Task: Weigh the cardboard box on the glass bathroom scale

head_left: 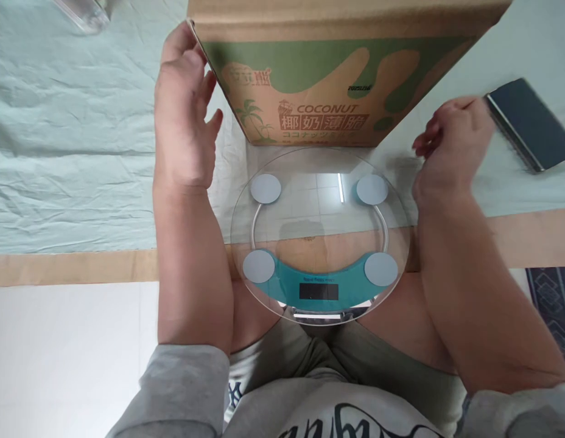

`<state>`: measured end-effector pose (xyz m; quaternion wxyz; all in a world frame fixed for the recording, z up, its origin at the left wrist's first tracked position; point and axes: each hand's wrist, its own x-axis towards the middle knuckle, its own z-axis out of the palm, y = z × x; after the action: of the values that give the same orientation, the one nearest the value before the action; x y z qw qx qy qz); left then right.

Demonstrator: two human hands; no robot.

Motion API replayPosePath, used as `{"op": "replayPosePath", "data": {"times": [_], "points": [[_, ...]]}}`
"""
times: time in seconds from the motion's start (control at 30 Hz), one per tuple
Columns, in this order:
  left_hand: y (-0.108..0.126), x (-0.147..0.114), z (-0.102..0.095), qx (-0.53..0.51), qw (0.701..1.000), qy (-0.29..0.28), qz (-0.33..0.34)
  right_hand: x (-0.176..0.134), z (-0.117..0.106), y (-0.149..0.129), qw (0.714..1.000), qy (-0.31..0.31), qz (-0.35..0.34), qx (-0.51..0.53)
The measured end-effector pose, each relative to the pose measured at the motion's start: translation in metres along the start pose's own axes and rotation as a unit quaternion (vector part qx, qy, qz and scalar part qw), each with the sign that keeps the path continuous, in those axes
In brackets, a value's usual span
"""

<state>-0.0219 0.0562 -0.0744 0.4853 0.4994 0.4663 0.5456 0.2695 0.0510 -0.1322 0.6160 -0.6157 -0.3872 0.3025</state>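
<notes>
A brown cardboard box [326, 100] with green print and the word COCONUT stands upright behind a round glass bathroom scale [314, 219]. The scale has a teal band with a dark display and overhangs the near edge of the bed-like surface. My left hand [184, 115] is raised along the box's left side, its fingers apart, the upper ones against the box's edge and partly hidden there. To the right of the box and apart from it, my right hand [456, 143] has its fingers curled in, with nothing visible in them. It is nearest to a dark phone [533, 125].
A pale green sheet [72, 146] covers the surface, whose wooden edge [72, 267] runs along the front. At the upper left lies a clear plastic object [88, 15], cut off by the frame. A dark patterned cloth or mat [554, 304] shows at the lower right.
</notes>
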Motion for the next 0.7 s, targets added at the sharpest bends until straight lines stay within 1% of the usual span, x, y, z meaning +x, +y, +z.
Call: {"op": "replayPosePath", "data": {"times": [0.07, 0.1, 0.13, 0.2, 0.23, 0.27, 0.33, 0.37, 0.4, 0.5, 0.6, 0.63, 0.67, 0.7], "points": [[0.001, 0.001, 0.001, 0.007, 0.997, -0.074, -0.007, 0.003, 0.004, -0.014, 0.999, -0.008, -0.026, 0.019], [0.0, 0.002, 0.002, 0.008, 0.994, -0.105, -0.011, 0.005, 0.006, -0.02, 0.998, -0.033, -0.038, 0.032], [-0.001, 0.002, 0.002, 0.003, 0.992, -0.123, -0.009, 0.005, 0.009, -0.025, 0.995, -0.071, -0.047, 0.049], [-0.006, 0.003, 0.004, -0.005, 0.992, -0.129, 0.002, 0.003, 0.015, -0.031, 0.981, -0.164, -0.056, 0.085], [-0.008, 0.004, 0.005, -0.007, 0.993, -0.114, 0.009, 0.001, 0.018, -0.032, 0.972, -0.203, -0.061, 0.105], [-0.01, 0.004, 0.007, -0.009, 0.996, -0.086, 0.018, -0.001, 0.021, -0.032, 0.963, -0.229, -0.064, 0.123], [-0.014, 0.003, 0.01, -0.011, 0.999, -0.036, 0.027, -0.006, 0.026, -0.029, 0.955, -0.25, -0.069, 0.148], [-0.015, 0.002, 0.01, -0.011, 0.999, -0.028, 0.033, -0.008, 0.027, -0.028, 0.951, -0.255, -0.077, 0.157], [-0.015, 0.0, 0.009, -0.012, 0.999, -0.031, 0.041, -0.009, 0.028, -0.026, 0.948, -0.26, -0.083, 0.164], [-0.015, -0.004, 0.005, -0.009, 0.995, -0.081, 0.053, -0.01, 0.026, -0.022, 0.945, -0.266, -0.082, 0.169], [-0.012, -0.006, 0.006, -0.005, 0.994, -0.079, 0.074, -0.011, 0.021, -0.023, 0.947, -0.259, -0.078, 0.173], [-0.01, -0.007, 0.01, -0.01, 0.994, -0.063, 0.084, -0.012, 0.019, -0.025, 0.947, -0.256, -0.079, 0.176], [-0.007, -0.007, 0.015, -0.019, 0.995, -0.027, 0.09, -0.013, 0.017, -0.028, 0.947, -0.253, -0.078, 0.179], [-0.004, -0.008, 0.021, -0.033, 0.995, 0.028, 0.092, -0.015, 0.015, -0.032, 0.947, -0.253, -0.076, 0.182]]}}
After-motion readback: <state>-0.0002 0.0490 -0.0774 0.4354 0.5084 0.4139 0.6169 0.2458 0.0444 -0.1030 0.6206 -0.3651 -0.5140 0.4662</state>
